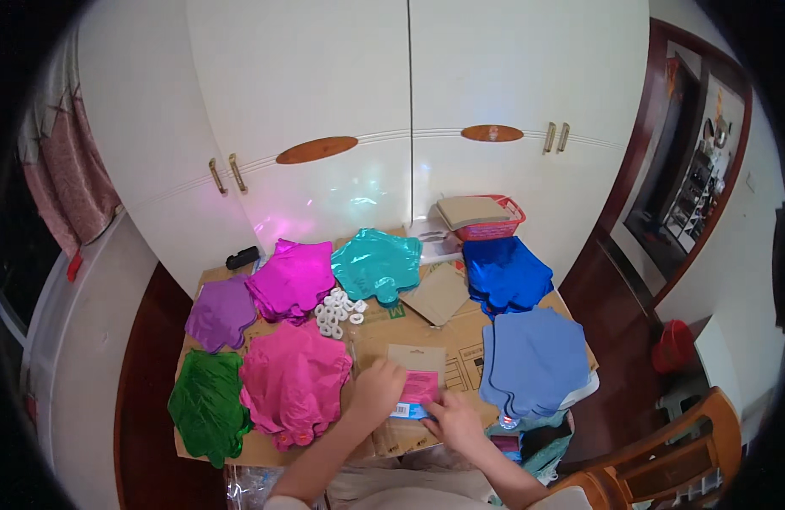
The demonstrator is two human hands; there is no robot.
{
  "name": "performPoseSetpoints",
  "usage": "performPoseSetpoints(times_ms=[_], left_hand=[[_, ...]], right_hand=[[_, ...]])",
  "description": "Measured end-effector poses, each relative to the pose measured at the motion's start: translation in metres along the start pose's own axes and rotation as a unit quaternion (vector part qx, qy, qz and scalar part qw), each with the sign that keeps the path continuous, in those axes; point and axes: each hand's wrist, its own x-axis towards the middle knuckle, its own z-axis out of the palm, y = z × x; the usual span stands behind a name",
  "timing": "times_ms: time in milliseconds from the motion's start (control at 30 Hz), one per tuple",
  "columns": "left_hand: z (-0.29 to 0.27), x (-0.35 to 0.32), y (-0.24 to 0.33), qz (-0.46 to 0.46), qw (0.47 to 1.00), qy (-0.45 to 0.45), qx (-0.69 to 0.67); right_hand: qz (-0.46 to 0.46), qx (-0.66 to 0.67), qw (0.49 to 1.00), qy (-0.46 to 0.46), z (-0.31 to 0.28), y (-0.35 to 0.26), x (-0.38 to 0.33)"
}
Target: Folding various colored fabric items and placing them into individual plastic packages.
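A flat brown card packet with a pink label (pixel 416 377) lies on the cardboard sheet (pixel 460 327) right in front of me. My left hand (pixel 377 388) rests on the packet's left edge, fingers curled over it. My right hand (pixel 454 417) pinches the packet's lower right corner near a small blue tab. A pile of pink foil star balloons (pixel 292 380) lies just left of my left hand. A light blue foil pile (pixel 537 357) lies to the right of my right hand.
Other foil balloon piles ring the cardboard: green (pixel 207 406), purple (pixel 221 311), magenta (pixel 294 277), teal (pixel 377 263), dark blue (pixel 504 272). Small white rings (pixel 337 312) sit mid-sheet. A red basket (pixel 487 218) stands against white cupboard doors (pixel 409 102). A wooden chair (pixel 664 459) is at lower right.
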Motion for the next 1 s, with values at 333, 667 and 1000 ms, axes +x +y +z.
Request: performPoseSetpoints(times_ms=[333,667,1000], left_hand=[[0.108,0.125,0.042,0.296,0.933,-0.12,0.167],[-0.023,0.052,0.019,0.035,0.97,0.107,-0.218],[-0.052,-0.138,0.035,-0.245,0.911,0.132,-0.305]], right_hand=[[-0.135,0.025,0.99,0.014,0.044,0.025,0.015],[-0.212,-0.043,0.974,0.073,0.038,0.017,0.021],[-0.18,0.124,0.975,0.047,0.059,0.016,0.039]])
